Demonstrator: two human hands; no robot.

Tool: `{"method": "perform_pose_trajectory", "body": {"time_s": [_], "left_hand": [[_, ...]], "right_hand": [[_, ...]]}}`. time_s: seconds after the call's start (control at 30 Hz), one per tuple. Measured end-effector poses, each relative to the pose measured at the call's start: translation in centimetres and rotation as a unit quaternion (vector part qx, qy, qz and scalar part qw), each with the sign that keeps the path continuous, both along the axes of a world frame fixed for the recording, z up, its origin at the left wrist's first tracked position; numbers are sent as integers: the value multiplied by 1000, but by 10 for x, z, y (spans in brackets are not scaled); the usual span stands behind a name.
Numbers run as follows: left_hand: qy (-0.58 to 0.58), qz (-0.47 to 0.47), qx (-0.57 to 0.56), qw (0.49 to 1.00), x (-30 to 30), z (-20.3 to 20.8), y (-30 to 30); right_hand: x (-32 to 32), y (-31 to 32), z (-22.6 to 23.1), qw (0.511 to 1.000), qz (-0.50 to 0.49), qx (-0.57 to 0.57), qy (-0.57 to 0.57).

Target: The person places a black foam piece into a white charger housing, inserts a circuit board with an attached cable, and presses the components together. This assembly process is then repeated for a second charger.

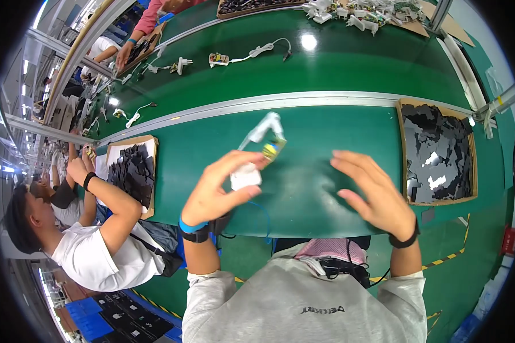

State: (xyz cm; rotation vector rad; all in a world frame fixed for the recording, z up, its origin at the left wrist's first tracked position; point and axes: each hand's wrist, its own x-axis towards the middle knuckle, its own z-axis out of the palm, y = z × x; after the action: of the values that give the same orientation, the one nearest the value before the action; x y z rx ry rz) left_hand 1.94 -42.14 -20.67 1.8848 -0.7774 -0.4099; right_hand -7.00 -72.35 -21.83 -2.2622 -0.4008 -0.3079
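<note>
My left hand [214, 186] is closed on an opened power adapter, its thumb and fingers around the white plug part [246, 178]. Beyond the fingertips juts the adapter's small circuit board [272, 150], with yellow and blue components on it. A bundled white cable [263, 129] lies just past the board on the green work table [309, 123]. To the right, my right hand [375, 191] hovers over the table, empty, with thumb and fingers apart.
Cardboard trays of dark sheet pieces stand at right [439, 154] and left [133, 171]. Beyond a metal rail [303, 100], a green belt carries another adapter board [218, 59] and a plug [181, 65]. White parts [366, 17] are heaped far off. A co-worker [106, 237] sits at left.
</note>
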Motion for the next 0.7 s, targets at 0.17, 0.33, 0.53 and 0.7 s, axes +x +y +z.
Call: {"method": "perform_pose_trajectory", "body": {"time_s": [0.17,0.33,0.53,0.7], "left_hand": [[-53,-117,-37,991,-10,10,-48],[-132,-84,26,987,-16,7,-57],[-95,-106,78,987,-16,-4,-58],[-41,-103,140,984,-12,-16,-69]], "right_hand": [[14,23,-2,992,49,-63,-94],[5,7,-8,998,38,-55,-5],[4,5,-9,998,3,-44,-35],[6,6,-13,999,-4,-15,-39]]}}
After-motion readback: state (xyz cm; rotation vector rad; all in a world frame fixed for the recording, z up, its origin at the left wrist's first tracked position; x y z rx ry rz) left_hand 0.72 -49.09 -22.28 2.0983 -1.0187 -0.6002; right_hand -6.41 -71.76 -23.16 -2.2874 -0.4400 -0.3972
